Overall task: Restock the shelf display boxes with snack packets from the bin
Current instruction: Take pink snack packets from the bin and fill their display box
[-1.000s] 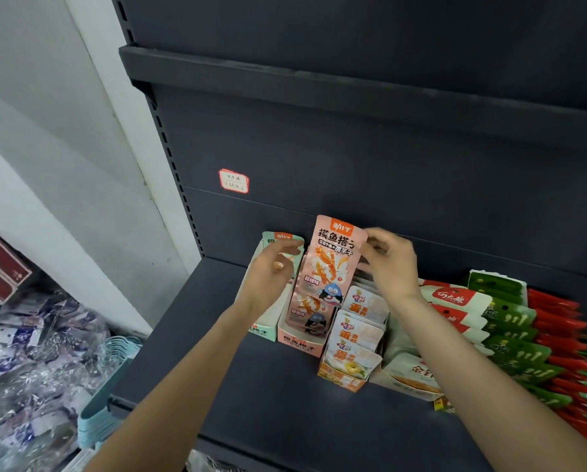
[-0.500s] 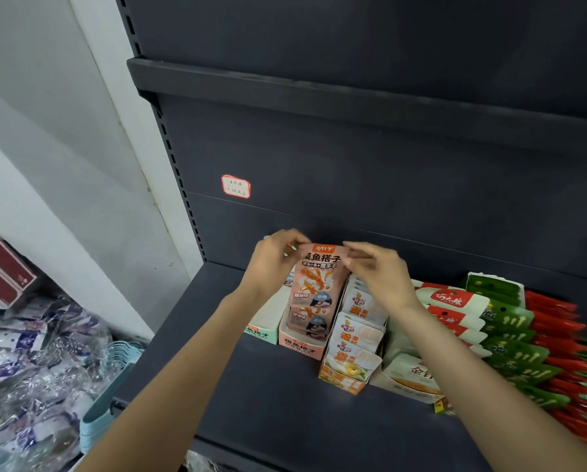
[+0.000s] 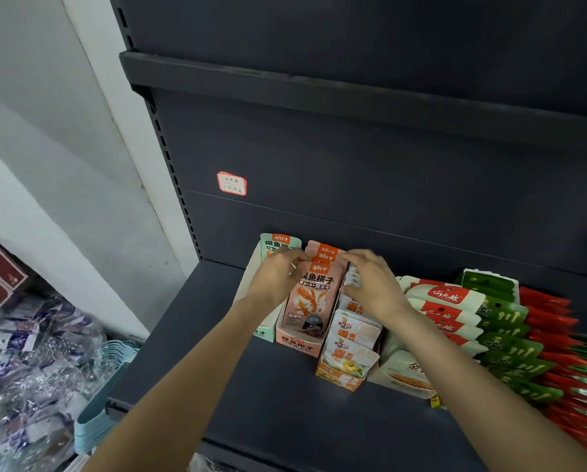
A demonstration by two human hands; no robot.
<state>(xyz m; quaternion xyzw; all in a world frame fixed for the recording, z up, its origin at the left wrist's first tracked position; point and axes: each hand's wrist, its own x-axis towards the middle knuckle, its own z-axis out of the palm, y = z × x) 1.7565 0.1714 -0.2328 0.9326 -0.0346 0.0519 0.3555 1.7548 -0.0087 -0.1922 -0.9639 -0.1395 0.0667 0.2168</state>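
A pink display box [image 3: 297, 342] stands on the dark shelf [image 3: 268, 403] with several pink snack packets [image 3: 311, 298] upright in it. My left hand [image 3: 276, 279] grips the left edge of the packets near their tops. My right hand [image 3: 370, 284] holds their right edge, fingers curved over the top corner. A mint-green display box [image 3: 261, 330] with a green packet [image 3: 278, 241] stands just left. An orange box of white egg packets [image 3: 348, 356] sits just right, partly under my right wrist.
Further right lie a cream box [image 3: 404, 376], white-and-red packets [image 3: 445, 301], green packets [image 3: 503, 335] and red packets [image 3: 554, 321]. A pale blue bin [image 3: 94, 420] and bagged goods [image 3: 23, 369] sit low left. A price label [image 3: 232, 183] is on the back panel.
The pink packet went down from above the box into it, joining the others. Both hands followed it down and now hold the stack's sides.
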